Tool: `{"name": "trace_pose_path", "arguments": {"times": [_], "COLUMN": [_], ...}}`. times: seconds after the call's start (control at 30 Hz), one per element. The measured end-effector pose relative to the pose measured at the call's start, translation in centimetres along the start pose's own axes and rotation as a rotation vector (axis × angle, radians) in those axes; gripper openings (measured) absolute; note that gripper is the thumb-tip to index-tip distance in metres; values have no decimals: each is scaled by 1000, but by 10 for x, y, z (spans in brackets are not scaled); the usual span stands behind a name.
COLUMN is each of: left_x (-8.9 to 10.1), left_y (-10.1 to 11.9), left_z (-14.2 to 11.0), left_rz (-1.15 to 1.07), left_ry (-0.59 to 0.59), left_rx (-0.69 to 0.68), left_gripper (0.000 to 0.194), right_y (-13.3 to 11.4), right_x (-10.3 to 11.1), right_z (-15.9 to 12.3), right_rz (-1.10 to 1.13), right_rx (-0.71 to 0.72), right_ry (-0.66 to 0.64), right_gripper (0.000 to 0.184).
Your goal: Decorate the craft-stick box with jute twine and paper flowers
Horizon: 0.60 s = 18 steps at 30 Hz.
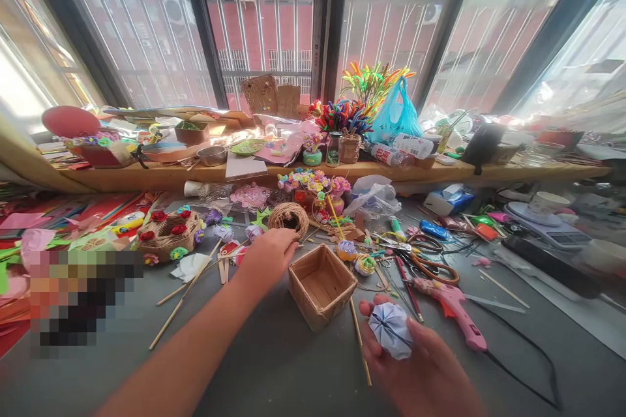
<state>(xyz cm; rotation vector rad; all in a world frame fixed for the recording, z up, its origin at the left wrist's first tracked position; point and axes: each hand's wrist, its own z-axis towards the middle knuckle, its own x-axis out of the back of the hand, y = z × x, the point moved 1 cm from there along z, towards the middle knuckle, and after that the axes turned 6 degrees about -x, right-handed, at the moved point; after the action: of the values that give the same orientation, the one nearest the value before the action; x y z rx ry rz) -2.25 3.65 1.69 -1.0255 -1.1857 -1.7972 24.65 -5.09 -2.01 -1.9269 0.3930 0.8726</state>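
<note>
My right hand (420, 365) lies palm up near the front edge and cradles a small white paper flower ball (391, 330), fingers curled loosely round it. My left hand (267, 257) reaches forward over the grey table, its fingers bent down and touching the table just in front of a spool of brown twine (288, 217). What its fingertips hold, if anything, is hidden. Between the two hands stands a small square cardboard box (321, 285), open on top. A thin wooden stick (359, 339) lies beside the box.
A pink glue gun (452, 309) with a black cord lies at right, scissors (420, 260) behind it. A woven basket with red flowers (166, 234) sits at left. Paper flowers, sticks and scraps litter the table. A cluttered wooden sill (244, 172) runs under the windows.
</note>
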Motion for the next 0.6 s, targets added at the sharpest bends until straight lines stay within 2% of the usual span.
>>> {"name": "trace_pose_path", "arguments": {"times": [0.07, 0.13, 0.27, 0.37, 0.43, 0.5, 0.6], "left_x": [1, -2, -20, -30, -31, -28, -21], "left_y": [10, 22, 36, 33, 26, 20, 14], "left_z": [-15, -32, -56, -55, -49, -43, -36], "left_rz": [-107, -312, -459, -564, -666, -755, -782], "left_ry": [43, 91, 64, 33, 8, -35, -93], "left_rx": [8, 34, 102, 215, 257, 270, 243], "left_gripper": [34, 37, 63, 57, 53, 53, 53], "right_y": [1, 0, -7, -14, -19, -24, -33], "right_x": [1, 2, 11, 20, 24, 23, 14], "right_z": [3, 6, 11, 21, 30, 42, 60], "right_rz": [-16, -39, -96, -193, -292, -417, -655], "right_rx": [50, 99, 172, 222, 270, 318, 385], "right_ry": [24, 79, 175, 182, 196, 195, 110], "right_gripper": [39, 44, 50, 57, 54, 50, 49]}}
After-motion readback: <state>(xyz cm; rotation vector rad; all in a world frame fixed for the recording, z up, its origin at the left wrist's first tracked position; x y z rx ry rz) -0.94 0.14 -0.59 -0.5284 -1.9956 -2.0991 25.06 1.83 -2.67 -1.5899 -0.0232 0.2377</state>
